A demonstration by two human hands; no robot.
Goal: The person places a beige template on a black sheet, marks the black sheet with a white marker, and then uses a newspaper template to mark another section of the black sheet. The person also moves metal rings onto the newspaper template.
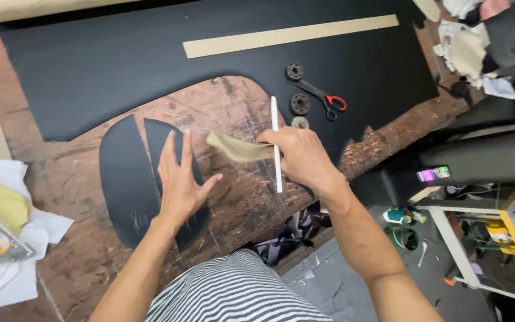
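Pressing: left hand (180, 182) flat, fingers spread, on a curved black cutout (177, 185) on the wooden desk (233, 119).
Right hand (299, 156): grip holding a white marking pencil (276, 134) and tan scrap (236, 149).
Nearby: red-handled scissors (323, 98).

I see even, soft overhead light with faint shadows under my hands (239, 167). The black sheet (120, 65) shows mild sheen, no glare. Focus is sharp centrally; edges bow from wide-angle distortion.
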